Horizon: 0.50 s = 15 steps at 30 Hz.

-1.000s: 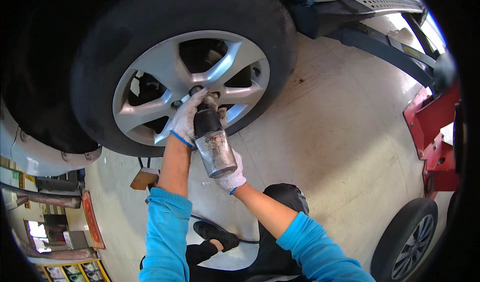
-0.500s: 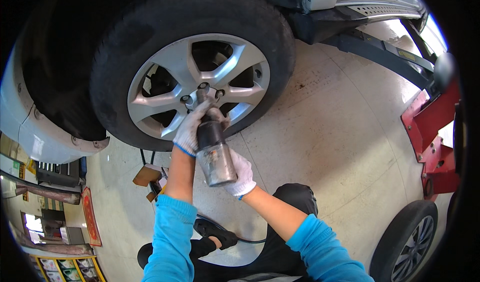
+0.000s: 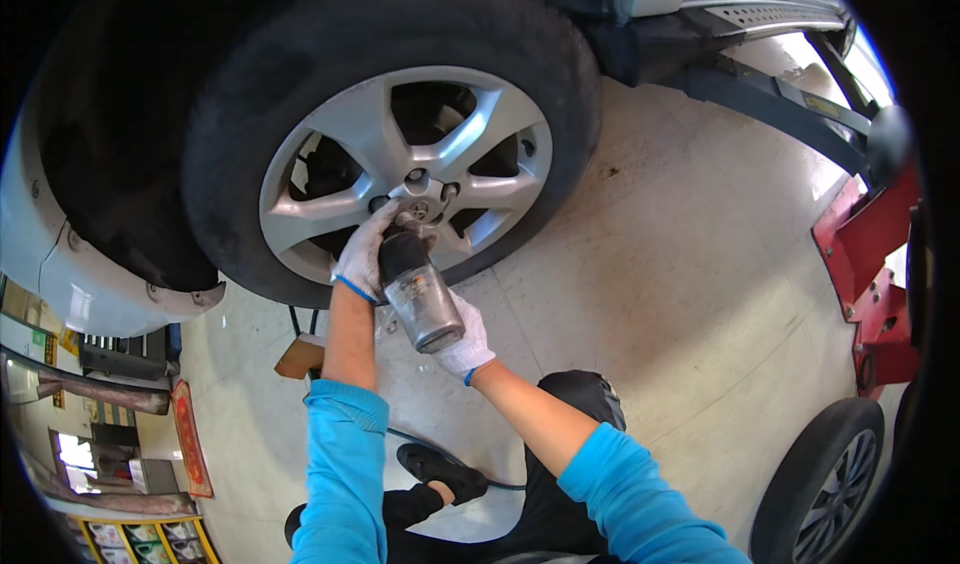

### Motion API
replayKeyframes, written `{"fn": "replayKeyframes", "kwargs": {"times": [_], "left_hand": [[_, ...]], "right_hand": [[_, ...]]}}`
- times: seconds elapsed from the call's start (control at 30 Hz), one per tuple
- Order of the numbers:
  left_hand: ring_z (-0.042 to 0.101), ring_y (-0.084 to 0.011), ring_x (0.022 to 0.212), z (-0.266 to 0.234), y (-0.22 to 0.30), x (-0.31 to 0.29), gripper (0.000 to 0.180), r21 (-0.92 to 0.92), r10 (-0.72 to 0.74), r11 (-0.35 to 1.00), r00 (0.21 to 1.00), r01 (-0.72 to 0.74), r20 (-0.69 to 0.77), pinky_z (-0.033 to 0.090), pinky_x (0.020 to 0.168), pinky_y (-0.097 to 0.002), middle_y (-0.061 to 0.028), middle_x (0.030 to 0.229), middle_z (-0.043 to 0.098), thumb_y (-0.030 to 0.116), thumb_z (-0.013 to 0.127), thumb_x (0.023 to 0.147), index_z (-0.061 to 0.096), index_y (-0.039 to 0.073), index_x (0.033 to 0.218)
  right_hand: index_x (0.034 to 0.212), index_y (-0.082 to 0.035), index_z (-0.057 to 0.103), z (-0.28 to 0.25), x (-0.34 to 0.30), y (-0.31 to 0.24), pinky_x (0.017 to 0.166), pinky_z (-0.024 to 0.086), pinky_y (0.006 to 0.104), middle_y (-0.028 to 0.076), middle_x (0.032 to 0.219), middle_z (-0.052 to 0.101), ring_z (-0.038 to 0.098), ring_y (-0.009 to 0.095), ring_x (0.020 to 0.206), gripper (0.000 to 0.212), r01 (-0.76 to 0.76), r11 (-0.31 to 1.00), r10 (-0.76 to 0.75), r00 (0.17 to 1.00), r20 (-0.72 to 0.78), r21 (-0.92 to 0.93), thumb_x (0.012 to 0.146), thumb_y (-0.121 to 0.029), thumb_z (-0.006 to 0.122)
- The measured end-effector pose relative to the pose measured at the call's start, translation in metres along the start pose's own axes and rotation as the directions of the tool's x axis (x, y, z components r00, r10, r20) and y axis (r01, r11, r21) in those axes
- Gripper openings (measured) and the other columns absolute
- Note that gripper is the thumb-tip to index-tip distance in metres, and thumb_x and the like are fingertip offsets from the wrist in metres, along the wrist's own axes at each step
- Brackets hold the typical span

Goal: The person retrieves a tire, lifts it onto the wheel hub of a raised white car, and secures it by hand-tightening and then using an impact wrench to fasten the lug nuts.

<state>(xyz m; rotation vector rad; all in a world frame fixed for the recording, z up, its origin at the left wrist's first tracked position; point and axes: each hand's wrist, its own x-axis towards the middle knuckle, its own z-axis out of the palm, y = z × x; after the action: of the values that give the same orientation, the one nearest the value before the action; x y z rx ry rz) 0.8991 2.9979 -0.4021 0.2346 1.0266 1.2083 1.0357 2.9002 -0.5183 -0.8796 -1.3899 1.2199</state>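
Note:
An impact wrench [image 3: 425, 309] with a black front and a worn grey metal rear housing is between my gloved hands. My left hand [image 3: 364, 254] wraps its front end, close to the hub of the wheel. My right hand [image 3: 467, 342] is closed at the handle beneath the rear housing. The tool's nose points at the lower left of the hub, mostly covered by my left fingers; whether it sits on a nut I cannot tell. The silver alloy rim [image 3: 365, 119] carries a black tyre [image 3: 235, 144]. Lug nuts show in the hub recesses, one a top nut [image 3: 416, 176].
A dark lift arm [image 3: 780, 109] and red lift base [image 3: 870, 234] stand at the right. Another wheel [image 3: 830, 484] rests at lower right. A hose [image 3: 505, 486] crosses the floor by my shoe [image 3: 440, 472]. A cardboard box [image 3: 300, 356] lies below the tyre.
The wrench's nose has left the top nut and shifted down and left across the hub. Both hands moved with it, still gripping. The view shifted slightly.

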Motion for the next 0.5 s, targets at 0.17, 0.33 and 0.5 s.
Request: {"fn": "replayKeyframes", "kwargs": {"times": [0.17, 0.33, 0.5], "left_hand": [[0.067, -0.0215, 0.068, 0.007, 0.007, -0.019, 0.018, 0.236, 0.122, 0.966, 0.991, -0.109, -0.046, 0.063, 0.078, -0.0469, -0.0073, 0.078, 0.065, 0.022, 0.063, 0.099, 0.062, 0.004, 0.098], [0.067, -0.0200, 0.067, 0.011, 0.005, -0.012, 0.016, 0.148, 0.031, 0.989, 0.998, -0.022, -0.062, 0.063, 0.082, -0.0482, -0.0064, 0.076, 0.065, 0.019, 0.061, 0.100, 0.061, 0.004, 0.097], [0.066, -0.0181, 0.066, 0.002, 0.004, -0.012, 0.017, 0.227, 0.133, 0.966, 0.990, -0.120, -0.041, 0.060, 0.087, -0.0511, -0.0033, 0.074, 0.064, 0.021, 0.061, 0.101, 0.058, 0.005, 0.104]], "right_hand": [[0.118, -0.012, 0.060, 0.011, -0.007, -0.025, 0.083, 0.054, 0.0452, 0.017, 0.101, 0.070, 0.067, 0.040, 0.097, 0.044, -0.094, 0.995, 0.094, 0.995, 0.027, -0.018, 0.080, -0.027, 0.077], [0.115, -0.013, 0.060, 0.004, -0.004, -0.020, 0.082, 0.053, 0.0457, 0.017, 0.100, 0.070, 0.066, 0.040, 0.097, 0.044, -0.062, 0.998, 0.062, 0.998, 0.003, -0.029, 0.079, -0.029, 0.077], [0.112, -0.012, 0.058, 0.001, -0.001, -0.025, 0.081, 0.053, 0.0478, 0.017, 0.098, 0.069, 0.066, 0.040, 0.096, 0.044, -0.052, 0.983, 0.062, 0.997, 0.054, -0.176, 0.076, -0.027, 0.077]]}}
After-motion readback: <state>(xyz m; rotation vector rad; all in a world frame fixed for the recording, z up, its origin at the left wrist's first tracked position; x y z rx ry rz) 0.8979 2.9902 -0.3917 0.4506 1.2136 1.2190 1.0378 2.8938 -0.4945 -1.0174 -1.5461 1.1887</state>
